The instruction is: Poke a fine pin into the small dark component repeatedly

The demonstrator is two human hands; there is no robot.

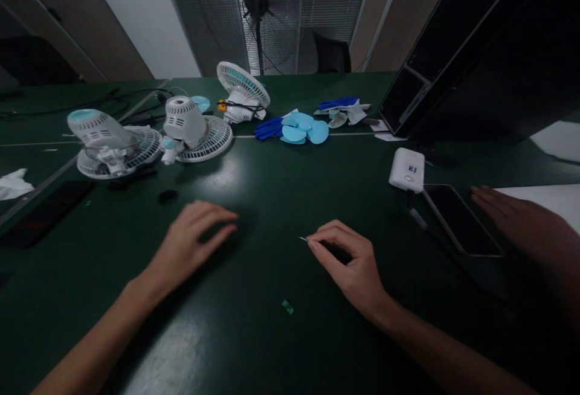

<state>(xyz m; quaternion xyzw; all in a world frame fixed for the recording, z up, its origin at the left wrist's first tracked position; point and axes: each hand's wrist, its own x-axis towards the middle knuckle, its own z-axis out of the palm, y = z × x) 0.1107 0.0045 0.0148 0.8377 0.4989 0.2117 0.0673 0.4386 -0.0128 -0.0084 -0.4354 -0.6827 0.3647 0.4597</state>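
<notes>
My right hand [351, 262] is shut in a pinch on a thin, short, pale sliver [302, 238] above the table's middle; its exact kind is too small to make out. To the left, my left hand [193, 241] is open over the table, thumb and fingers apart with nothing between them. A tiny green circuit board [287, 307] lies on the dark green tabletop [254, 346], nearer to me than either hand and touched by neither.
White desk fans [188, 123] stand at the back left. Light-blue fan blades [302, 128] lie beside blue gloves [269, 128]. On the right are a white power bank [407, 169], a phone [462, 218] and another person's hand [528, 220]. A small black object [168, 196] lies beyond my left hand.
</notes>
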